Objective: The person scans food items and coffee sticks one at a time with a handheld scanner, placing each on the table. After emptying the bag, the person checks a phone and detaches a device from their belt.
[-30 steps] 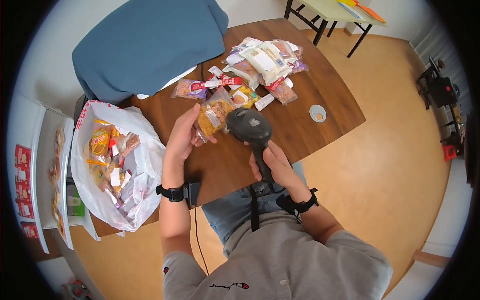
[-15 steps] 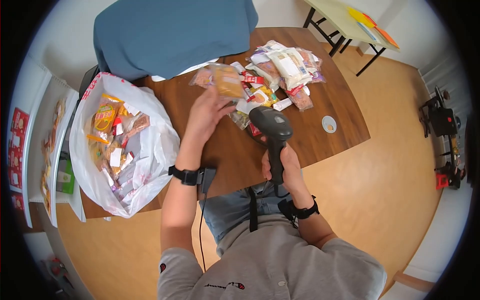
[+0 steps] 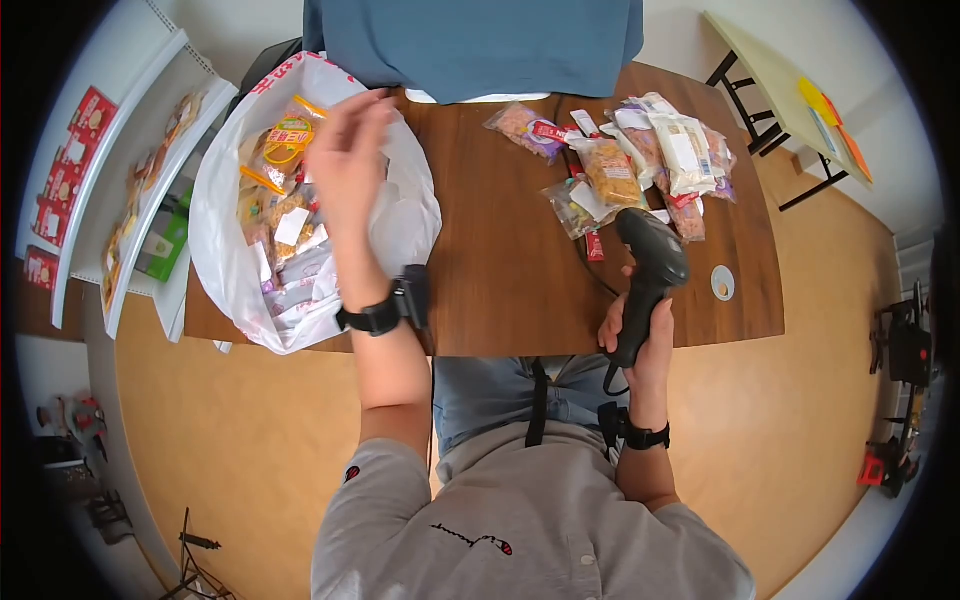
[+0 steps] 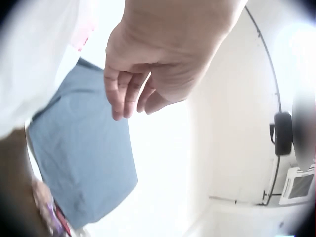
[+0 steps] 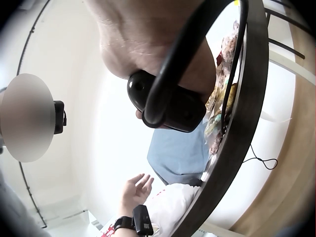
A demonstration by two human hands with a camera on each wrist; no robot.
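Observation:
My left hand (image 3: 350,165) is over the white plastic bag (image 3: 215,225), which holds several snack packets; its fingers hang loosely bent with nothing between them, as the left wrist view also shows for the hand (image 4: 153,59). My right hand (image 3: 645,335) grips the handle of a black handheld scanner (image 3: 652,255) above the table's front edge. Just beyond the scanner head, a yellow snack packet (image 3: 610,172) lies on the pile. White packets (image 3: 685,152) top the pile's right side, and a pink and purple packet (image 3: 525,130) lies at its left.
A blue cloth (image 3: 470,45) covers something at the back of the wooden table (image 3: 480,270). A round sticker (image 3: 722,283) is near the right edge. White shelves (image 3: 150,240) with packets stand at the left; a pale side table (image 3: 780,90) is at the back right.
The left hand has let go of the yellow packet, now on the pile, and moved left over the bag. The right hand still grips the scanner. The head view has shifted.

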